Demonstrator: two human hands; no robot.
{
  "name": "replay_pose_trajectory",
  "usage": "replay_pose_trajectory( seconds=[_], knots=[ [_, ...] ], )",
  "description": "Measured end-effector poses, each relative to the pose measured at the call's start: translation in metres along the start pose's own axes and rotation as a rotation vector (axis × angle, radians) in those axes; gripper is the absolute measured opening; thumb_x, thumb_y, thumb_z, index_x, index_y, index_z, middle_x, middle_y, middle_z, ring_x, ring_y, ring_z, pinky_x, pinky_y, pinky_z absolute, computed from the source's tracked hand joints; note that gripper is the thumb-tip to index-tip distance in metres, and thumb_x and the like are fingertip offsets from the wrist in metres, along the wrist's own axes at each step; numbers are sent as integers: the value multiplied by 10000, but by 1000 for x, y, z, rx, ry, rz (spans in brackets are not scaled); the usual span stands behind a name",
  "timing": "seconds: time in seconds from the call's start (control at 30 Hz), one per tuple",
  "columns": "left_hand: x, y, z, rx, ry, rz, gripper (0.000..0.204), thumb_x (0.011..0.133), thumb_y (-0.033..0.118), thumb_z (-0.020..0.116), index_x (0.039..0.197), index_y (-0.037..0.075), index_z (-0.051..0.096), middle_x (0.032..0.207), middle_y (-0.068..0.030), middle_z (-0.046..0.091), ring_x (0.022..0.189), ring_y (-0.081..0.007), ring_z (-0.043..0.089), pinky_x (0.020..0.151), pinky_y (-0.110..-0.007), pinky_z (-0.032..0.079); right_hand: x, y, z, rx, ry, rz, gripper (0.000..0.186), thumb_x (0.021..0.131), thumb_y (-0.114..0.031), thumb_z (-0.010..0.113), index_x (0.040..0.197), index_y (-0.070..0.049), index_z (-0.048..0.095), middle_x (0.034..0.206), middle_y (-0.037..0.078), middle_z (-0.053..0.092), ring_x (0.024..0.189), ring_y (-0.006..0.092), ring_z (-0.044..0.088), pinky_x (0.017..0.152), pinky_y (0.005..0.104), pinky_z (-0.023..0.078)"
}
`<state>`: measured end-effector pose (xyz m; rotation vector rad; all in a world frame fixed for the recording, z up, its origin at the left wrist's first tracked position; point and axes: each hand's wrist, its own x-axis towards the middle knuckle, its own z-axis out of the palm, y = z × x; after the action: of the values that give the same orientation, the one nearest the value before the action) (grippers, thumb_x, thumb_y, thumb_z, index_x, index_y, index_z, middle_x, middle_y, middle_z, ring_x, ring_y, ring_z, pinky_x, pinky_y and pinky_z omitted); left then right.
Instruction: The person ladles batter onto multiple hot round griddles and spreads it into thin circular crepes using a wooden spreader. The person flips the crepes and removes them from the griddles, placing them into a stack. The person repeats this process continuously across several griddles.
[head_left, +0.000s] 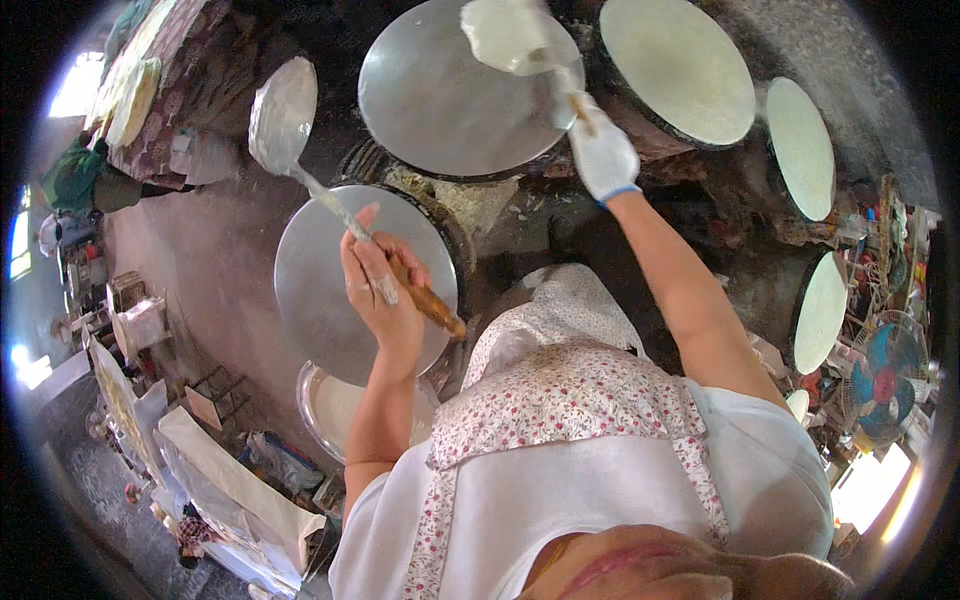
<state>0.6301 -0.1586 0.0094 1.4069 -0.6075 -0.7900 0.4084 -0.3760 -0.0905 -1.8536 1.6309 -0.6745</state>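
Note:
My left hand (385,285) grips a long ladle (284,115) by its handle, which ends in brown wood. Whitish batter coats the ladle's wide bowl, held out to the left over the floor. Below this hand lies a bare grey round griddle (320,285). My right hand (605,155), in a white glove with a blue cuff, is closed on the handle of a spreader (568,90). Its far end is blurred above another grey griddle (440,110). A white patch (505,38) shows there; I cannot tell whether it is batter or the tool's head.
To the right stand several round griddles covered in pale sheets, one (680,70) close to my glove. A basin of whitish liquid (330,408) sits beside my left forearm. A fan (885,380) is at the far right. Another person (85,175) appears at the far left.

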Motion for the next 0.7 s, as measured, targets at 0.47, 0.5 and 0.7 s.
replay_pose_trajectory(
  seconds=[0.47,0.5,0.7],
  knots=[
    [-54,-4,-36,189,77,-18,438,1163,410,427,1238,32,635,788,12,536,578,-63,475,512,-235,386,30,0,51,-291,-144,-35,512,1052,-414,496,1539,-259,530,1082,229,746,950,429,720,845,509,562],
    [-53,-4,-33,168,64,-31,442,1162,415,430,1237,31,637,789,13,537,577,-64,474,512,-237,385,40,-5,63,-281,-154,-56,524,1041,-427,509,1544,-279,525,1099,244,741,973,448,712,882,519,553],
    [-72,-5,-41,5,199,-123,429,1154,414,460,1248,40,647,775,23,508,565,-70,459,500,-240,361,43,-1,13,-187,-169,12,521,1037,-399,503,1517,-205,564,1259,208,714,1102,421,690,962,485,533]
  ],
)
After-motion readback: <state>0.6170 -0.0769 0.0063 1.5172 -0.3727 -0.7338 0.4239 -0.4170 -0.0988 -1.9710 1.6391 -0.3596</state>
